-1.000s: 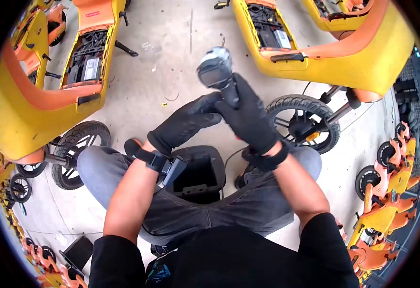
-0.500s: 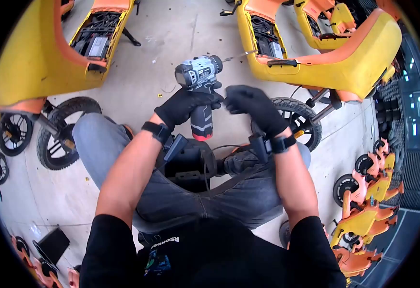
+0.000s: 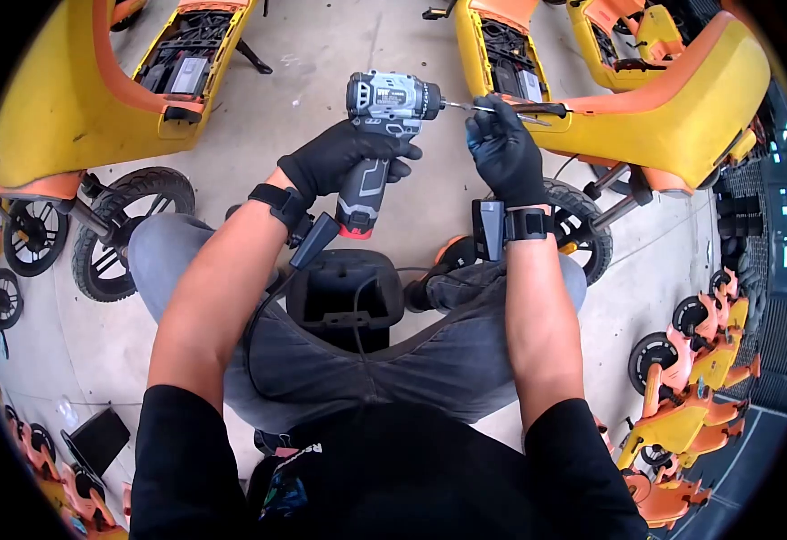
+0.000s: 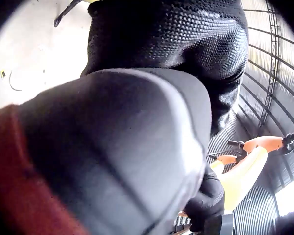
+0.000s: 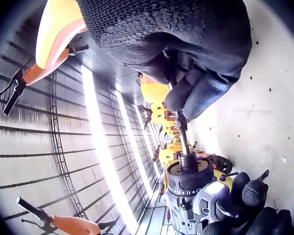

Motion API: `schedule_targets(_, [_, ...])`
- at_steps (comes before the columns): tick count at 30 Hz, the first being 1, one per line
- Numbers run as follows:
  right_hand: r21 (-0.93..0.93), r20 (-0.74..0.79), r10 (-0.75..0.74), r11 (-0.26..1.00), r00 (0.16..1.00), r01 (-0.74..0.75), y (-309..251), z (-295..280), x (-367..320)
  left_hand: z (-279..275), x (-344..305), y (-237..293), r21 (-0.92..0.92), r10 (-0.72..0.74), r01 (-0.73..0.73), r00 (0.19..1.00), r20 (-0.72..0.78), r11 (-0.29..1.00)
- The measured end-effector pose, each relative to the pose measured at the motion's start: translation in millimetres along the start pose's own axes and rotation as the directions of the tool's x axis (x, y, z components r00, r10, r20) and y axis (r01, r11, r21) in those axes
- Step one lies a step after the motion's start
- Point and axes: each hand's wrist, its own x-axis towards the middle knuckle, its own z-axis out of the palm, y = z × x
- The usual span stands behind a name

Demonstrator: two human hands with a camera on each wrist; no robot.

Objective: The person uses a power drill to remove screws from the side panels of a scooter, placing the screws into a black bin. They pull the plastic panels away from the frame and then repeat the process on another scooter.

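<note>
A grey and black cordless drill point(image 3: 389, 101) points its chuck to the right in the head view. My gloved left hand point(image 3: 344, 159) grips it by the handle, above the red-edged battery end. A thin metal bit point(image 3: 459, 106) extends from the chuck, and my gloved right hand point(image 3: 508, 155) pinches its outer part between thumb and fingers. In the right wrist view the bit point(image 5: 183, 137) runs from the fingers down into the numbered chuck collar point(image 5: 190, 177). The drill's handle point(image 4: 117, 147) fills much of the left wrist view.
A black open bin point(image 3: 344, 297) stands between the person's legs. Yellow and orange scooter bodies point(image 3: 628, 130) lie ahead on both sides, with wheels point(image 3: 132, 234) near the knees. More scooters point(image 3: 695, 378) line the right side. A black flat panel point(image 3: 98, 441) lies at lower left.
Between the earlier frames, the drill came into the left hand's grip and turned sideways. Since then it has moved slightly up, and the right hand has risen and taken hold of the bit.
</note>
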Motion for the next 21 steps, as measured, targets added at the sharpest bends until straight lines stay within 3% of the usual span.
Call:
schedule_targets(2, [-0.134,-0.045,-0.051,0.99,0.998,0.045,-0.6,9.4,-0.3,-6.1,1.0,2.7,-0.021,0.001,-0.002,0.999,-0.051,1.0])
schedule_targets(3, [-0.023,-0.105,0.01,1.0,0.994,-0.013,-1.3,9.6,0.8,-9.8,2.2,3.6,0.0,0.008,-0.008,0.999,-0.044,1.0])
schedule_targets(7, [-0.03,-0.209,-0.009,1.0,0.978,0.003,1.2,4.3,1.5,-19.9,11.5,8.9,0.071,0.004,-0.004,1.0,0.001,0.997])
schedule_targets(9, [-0.222,-0.218,-0.066,0.975,0.974,0.016,1.4,7.7,-0.8,-20.9,17.8,9.5,0.08,-0.009,0.009,1.0,-0.008,0.997])
schedule_targets(10, [-0.224,-0.23,-0.065,0.975,0.971,0.012,0.9,1.5,-1.0,-21.4,20.5,9.2,0.097,-0.009,0.011,1.0,-0.027,0.995])
schedule_targets(12, [-0.008,-0.182,-0.025,1.0,0.983,0.024,-1.4,-12.2,1.3,-22.3,24.7,5.4,0.091,-0.018,0.02,1.0,-0.022,0.996])
schedule_targets(13, [-0.011,-0.192,-0.03,1.0,0.981,0.028,-2.1,-11.8,0.6,-22.3,26.2,1.8,0.037,-0.004,0.005,1.0,-0.02,0.999])
schedule_targets(15, [-0.354,-0.169,-0.144,0.932,0.975,0.076,-2.7,-10.4,-2.0,-22.8,31.1,-4.5,-0.027,0.004,-0.004,1.0,-0.012,1.0])
schedule_targets(16, [-0.359,-0.177,-0.142,0.931,0.974,0.071,-2.3,-12.1,-2.8,-23.8,33.4,-6.7,-0.015,-0.005,0.004,1.0,-0.018,1.0])
schedule_targets(18, [-0.646,-0.121,-0.197,0.759,0.973,0.073,-1.1,-15.1,-2.0,-26.5,36.3,-9.5,-0.009,-0.013,0.012,1.0,-0.025,1.0])
schedule_targets(21, [-0.643,-0.137,-0.218,0.762,0.966,0.081,-0.1,-16.0,-1.5,-28.6,40.0,-13.0,0.003,-0.017,0.017,1.0,-0.001,1.0])
